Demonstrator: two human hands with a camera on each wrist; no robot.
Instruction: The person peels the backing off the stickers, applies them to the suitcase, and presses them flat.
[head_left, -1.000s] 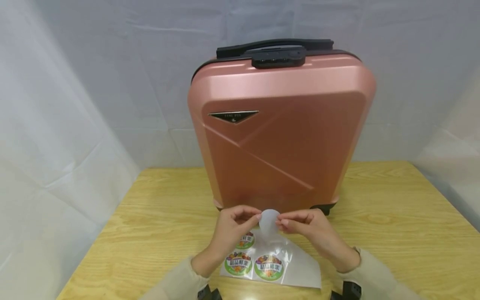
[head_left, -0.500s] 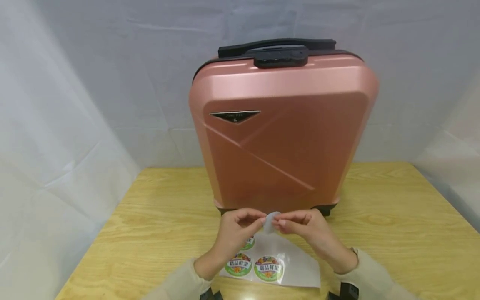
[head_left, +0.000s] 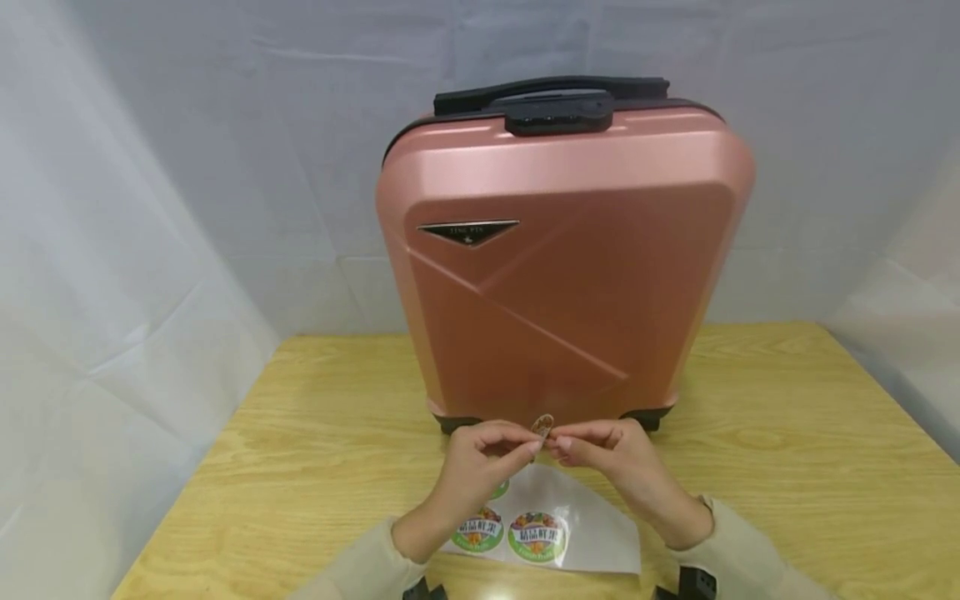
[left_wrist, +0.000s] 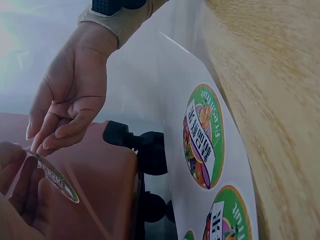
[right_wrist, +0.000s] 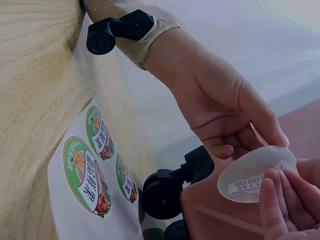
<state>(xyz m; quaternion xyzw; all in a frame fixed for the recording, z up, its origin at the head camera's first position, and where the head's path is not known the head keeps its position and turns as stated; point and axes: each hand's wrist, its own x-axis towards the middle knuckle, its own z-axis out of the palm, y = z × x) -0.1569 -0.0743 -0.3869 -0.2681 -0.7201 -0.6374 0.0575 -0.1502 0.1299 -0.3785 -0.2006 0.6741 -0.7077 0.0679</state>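
Both hands meet in front of the suitcase, with a small round fruit sticker [head_left: 543, 426] between their fingertips. My left hand [head_left: 476, 462] pinches one side of it between thumb and fingers. From the other side, my right hand [head_left: 622, 458] pinches its edge. Tilted nearly edge-on, the sticker shows a sliver of print in the head view. The left wrist view shows its printed face [left_wrist: 59, 181], while its pale back [right_wrist: 245, 172] faces the right wrist camera. Below the hands lies a white backing sheet [head_left: 600, 529] with green fruit stickers [head_left: 537, 537] on it.
A pink hard-shell suitcase [head_left: 570, 283] stands upright on the wooden table [head_left: 322, 417], just behind the hands. It has a black handle [head_left: 555, 86], a dark triangular badge [head_left: 468, 232] and black wheels [right_wrist: 162, 194]. White cloth [head_left: 150, 250] hangs around the table.
The sticker has turned from its blank side facing the head camera to nearly edge-on, with some print now showing. The left hand has shifted slightly right, bringing the fingertips closer together.
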